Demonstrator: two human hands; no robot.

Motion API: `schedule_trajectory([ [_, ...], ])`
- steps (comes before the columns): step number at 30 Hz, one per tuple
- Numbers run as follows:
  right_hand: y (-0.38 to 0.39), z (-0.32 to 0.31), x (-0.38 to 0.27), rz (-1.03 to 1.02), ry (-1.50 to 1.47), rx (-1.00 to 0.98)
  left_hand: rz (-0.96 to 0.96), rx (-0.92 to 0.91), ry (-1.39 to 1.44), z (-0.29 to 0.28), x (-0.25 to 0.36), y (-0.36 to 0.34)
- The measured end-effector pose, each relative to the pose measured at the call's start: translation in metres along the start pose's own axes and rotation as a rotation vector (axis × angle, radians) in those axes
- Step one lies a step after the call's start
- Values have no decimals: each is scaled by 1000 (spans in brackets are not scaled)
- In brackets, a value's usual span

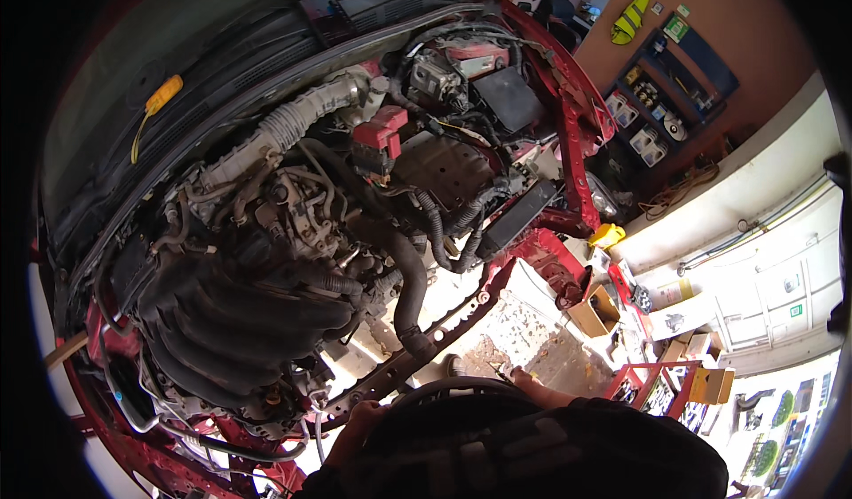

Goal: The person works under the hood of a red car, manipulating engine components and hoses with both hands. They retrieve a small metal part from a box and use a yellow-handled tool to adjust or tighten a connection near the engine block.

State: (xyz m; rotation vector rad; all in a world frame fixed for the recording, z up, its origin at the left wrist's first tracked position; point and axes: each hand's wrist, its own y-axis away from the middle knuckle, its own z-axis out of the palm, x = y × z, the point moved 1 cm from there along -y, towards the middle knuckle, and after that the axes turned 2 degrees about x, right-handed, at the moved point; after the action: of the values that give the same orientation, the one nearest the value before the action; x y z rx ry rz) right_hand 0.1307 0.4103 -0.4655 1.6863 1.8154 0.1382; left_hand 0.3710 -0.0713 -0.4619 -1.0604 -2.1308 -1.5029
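Observation:
Below me lies the open engine bay of a red car, its front end stripped. My left hand [358,424] is low, close to the front crossmember [461,315]; most of its fingers are hidden by my dark clothing and shadow. Farther right, my right hand [530,385] is beyond the crossmember with its fingers bent around something small that I cannot make out. The nearest engine parts are the black ribbed intake manifold [240,322] and a thick black hose [410,290]. A red-capped battery terminal cover [382,129] sits farther back, beside a bare battery tray [448,169].
A yellow-orange object with a strap [163,95] and a dark flat phone-like thing [327,13] lie near the windscreen. To the right stand cardboard boxes [595,311], a red rack [652,384] and a wall shelf with bottles [652,100]. The red fender edge [575,162] borders the bay.

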Motion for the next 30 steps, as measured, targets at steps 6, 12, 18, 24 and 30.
schedule_trajectory([
  [6, 49, -19, 1, 283, -131, -324, 68, -97, -143, -1, 18, -13],
  [12, 126, -43, 24, 363, -314, -245, 78, -117, -214, 6, 73, -7],
  [18, 174, -36, 101, 341, -462, -236, 39, -227, -505, 27, 61, -7],
  [24, 229, 9, 225, 236, -639, 112, -57, -432, -903, 74, 62, 10],
  [30, 333, 13, 369, 656, -519, 171, 49, -548, -1037, 182, 157, 3],
])
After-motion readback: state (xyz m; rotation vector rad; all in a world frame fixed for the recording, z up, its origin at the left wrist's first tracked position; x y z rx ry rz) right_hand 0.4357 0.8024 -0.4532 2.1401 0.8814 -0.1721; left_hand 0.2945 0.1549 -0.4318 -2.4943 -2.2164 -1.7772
